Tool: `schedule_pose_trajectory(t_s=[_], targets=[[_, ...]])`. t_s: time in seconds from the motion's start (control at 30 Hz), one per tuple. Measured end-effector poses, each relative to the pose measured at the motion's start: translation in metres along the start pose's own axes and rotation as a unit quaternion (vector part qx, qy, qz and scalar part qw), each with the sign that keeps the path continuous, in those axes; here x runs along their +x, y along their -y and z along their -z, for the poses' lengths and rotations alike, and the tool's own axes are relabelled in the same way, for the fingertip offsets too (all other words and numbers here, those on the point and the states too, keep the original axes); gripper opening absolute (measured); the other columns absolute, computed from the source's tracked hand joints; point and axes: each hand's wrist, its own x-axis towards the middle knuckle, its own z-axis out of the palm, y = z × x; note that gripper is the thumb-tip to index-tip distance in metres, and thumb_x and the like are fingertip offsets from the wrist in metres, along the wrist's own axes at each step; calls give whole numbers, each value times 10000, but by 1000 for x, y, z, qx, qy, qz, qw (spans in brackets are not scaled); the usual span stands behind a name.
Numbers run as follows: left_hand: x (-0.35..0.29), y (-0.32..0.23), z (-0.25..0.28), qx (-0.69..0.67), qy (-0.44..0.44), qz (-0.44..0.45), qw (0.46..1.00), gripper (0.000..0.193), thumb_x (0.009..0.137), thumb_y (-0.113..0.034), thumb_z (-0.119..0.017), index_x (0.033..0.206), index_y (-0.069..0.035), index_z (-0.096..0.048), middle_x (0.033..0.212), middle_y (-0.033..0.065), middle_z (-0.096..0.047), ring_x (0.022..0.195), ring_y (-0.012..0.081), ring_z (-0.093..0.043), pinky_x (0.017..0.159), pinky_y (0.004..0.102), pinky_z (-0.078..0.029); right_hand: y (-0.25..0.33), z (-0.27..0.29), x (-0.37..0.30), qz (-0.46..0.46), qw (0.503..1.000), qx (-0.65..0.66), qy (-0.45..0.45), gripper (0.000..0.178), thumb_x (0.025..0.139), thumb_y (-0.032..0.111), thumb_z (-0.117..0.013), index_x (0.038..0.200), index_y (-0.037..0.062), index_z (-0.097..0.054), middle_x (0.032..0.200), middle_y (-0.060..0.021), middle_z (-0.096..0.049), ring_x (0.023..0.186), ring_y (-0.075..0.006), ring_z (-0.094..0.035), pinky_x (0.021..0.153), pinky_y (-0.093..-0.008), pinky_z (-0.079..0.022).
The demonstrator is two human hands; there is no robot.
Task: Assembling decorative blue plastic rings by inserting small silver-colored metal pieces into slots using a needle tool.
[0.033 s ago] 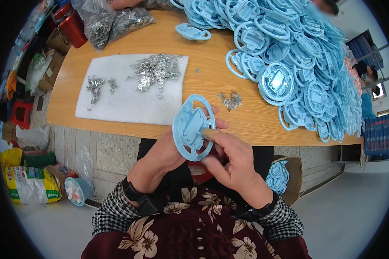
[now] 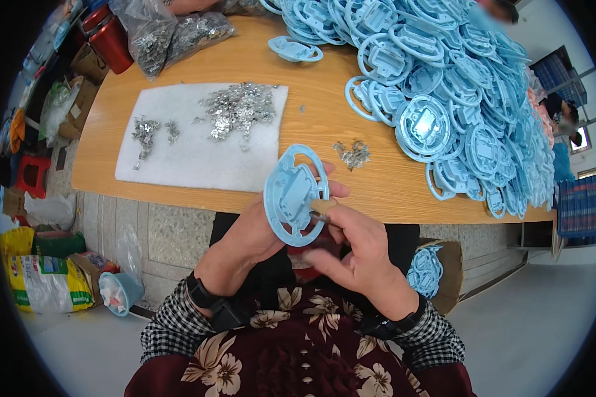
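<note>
Currently L hand [image 2: 255, 230] w/ fingers clamped on lt-blue pc [image 2: 291, 192], R hand [image 2: 364, 250] at its rim, fingers' grip unclear.

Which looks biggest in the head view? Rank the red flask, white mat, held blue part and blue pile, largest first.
1. Blue pile
2. White mat
3. Held blue part
4. Red flask

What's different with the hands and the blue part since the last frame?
On the right hand, the thumb has shifted slightly left and down, and looks blurred. I see nothing newly grasped or let go.

The left hand still holds the blue plastic part almost exactly as before. The metal pieces, white mat and blue pile look unchanged.
</note>
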Motion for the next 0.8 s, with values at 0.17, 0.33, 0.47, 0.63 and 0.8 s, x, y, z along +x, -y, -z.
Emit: schedule_pose_trajectory(t_s=[0.17,0.33,0.47,0.63,0.8], targets=[[6,6,0,51,-59,22,997,536,1046,-315,-524,1473,-20,-390,1301,171,-604,1125,222,-637,959,353,-542,2,1,0,6,1000,-8,-14,374,775,110,-821,1113,32,-680,743,-86,-657,581,-209,-651,526,-332,-504],[-5,-3,1,99,-91,-26,991,622,926,-177,-595,1486,-23,-371,1322,138,-571,1248,219,-539,1054,390,-422,-2,27,-7,-87,993,35,-78,119,848,73,-755,893,21,-657,592,17,-476,496,-66,-432,486,-239,-357],[-10,-32,-19,458,-54,-112,880,487,898,-134,-655,1350,-9,-522,1100,37,-596,1020,94,-537,933,287,-436,-10,42,-9,-214,961,169,43,152,932,119,-705,1018,-4,-678,684,57,-502,615,-27,-419,556,-212,-371],[-4,-30,-20,475,-38,-30,879,217,977,-163,-610,1139,-20,-629,922,-4,-653,828,56,-588,736,232,-490,-36,44,-2,-258,951,168,-24,220,988,178,-652,1072,-25,-667,787,41,-610,714,-64,-527,635,-258,-449],[-2,-20,-7,418,-111,16,902,201,980,-146,-597,1124,-9,-624,939,15,-675,838,55,-614,744,239,-510,-77,62,29,-309,943,-98,-72,185,965,170,-659,1053,11,-693,853,-120,-668,796,-165,-629,728,-315,-489]])
